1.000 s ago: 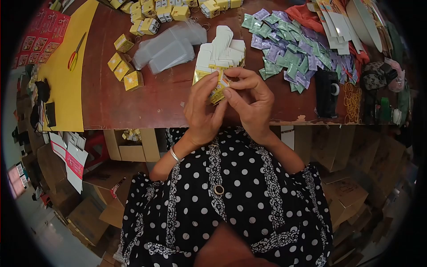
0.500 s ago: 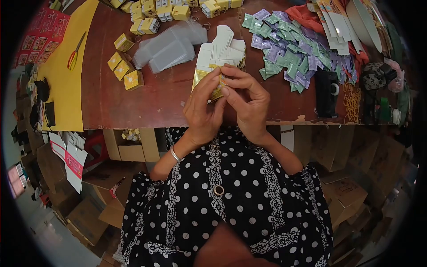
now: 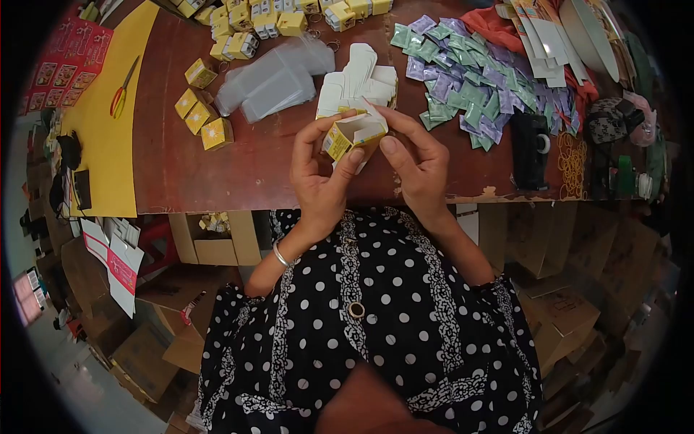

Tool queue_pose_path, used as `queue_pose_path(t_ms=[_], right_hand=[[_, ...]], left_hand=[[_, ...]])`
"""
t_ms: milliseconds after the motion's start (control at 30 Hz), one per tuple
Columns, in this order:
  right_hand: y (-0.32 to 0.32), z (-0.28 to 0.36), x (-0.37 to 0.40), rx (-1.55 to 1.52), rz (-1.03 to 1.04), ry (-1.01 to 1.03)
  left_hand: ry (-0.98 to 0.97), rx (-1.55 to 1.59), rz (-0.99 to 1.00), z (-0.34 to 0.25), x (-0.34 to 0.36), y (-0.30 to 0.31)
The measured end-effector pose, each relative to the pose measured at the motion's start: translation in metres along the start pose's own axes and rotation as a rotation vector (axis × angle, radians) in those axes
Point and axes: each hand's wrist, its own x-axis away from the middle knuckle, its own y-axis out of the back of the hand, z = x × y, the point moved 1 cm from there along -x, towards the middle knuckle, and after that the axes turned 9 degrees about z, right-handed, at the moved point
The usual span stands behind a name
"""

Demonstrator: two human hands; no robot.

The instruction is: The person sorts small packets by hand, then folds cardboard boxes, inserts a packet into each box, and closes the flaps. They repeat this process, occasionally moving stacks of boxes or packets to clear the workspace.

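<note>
Between my two hands is a small yellow cardboard box [image 3: 343,143], its top open and white inside, with flaps sticking up. My left hand [image 3: 319,177] is closed around the box's left side, thumb on its near face. My right hand [image 3: 421,166] grips the right side, with the index finger at the raised flap and the thumb close to the near edge. Just behind lies a stack of flat white box blanks [image 3: 356,83], partly hidden by the hands. Several folded yellow boxes [image 3: 202,119] stand to the left, beside clear plastic sleeves [image 3: 278,79].
Green and purple sachets [image 3: 463,65] are heaped at the right. Yellow boxes with key rings [image 3: 293,23] crowd the back. Scissors [image 3: 124,87] lie on a yellow sheet [image 3: 108,159] at the left. Rubber bands [image 3: 572,166] and a tape roll [image 3: 543,144] sit near the right front edge.
The box between my hands has gone from flattened or covered by the fingers to opened out, with its white inside showing. My hands have moved slightly apart.
</note>
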Motion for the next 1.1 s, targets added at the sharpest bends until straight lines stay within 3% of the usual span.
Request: queue_pose_path(t_ms=[167,300,433,600,733,800,900,1100], right_hand=[[-0.004,0.004,0.004,0.003,-0.074,-0.108],[0.000,-0.004,0.003,-0.164,-0.191,-0.220],[0.003,-0.016,-0.001,-0.361,-0.194,-0.144],[0.006,-0.004,-0.004,-0.073,-0.129,-0.089],[0.012,-0.009,-0.004,-0.067,-0.134,-0.132],[0.011,-0.013,-0.004,-0.265,-0.162,-0.141],[0.009,-0.012,-0.004,-0.303,-0.183,-0.136],[0.012,-0.014,-0.003,-0.117,-0.118,-0.161]], left_hand=[[-0.003,-0.032,-0.021,-0.003,0.001,-0.002],[-0.159,-0.424,0.092,0.001,0.001,0.004],[-0.308,-0.642,0.186,-0.003,-0.001,0.007],[-0.263,-0.658,0.262,-0.010,-0.001,0.007],[-0.251,-0.668,0.289,-0.011,-0.001,0.006],[-0.267,-0.655,0.289,-0.009,-0.001,0.006],[-0.279,-0.612,0.295,-0.005,0.000,0.005],[-0.210,-0.569,0.300,-0.003,0.003,0.002]])
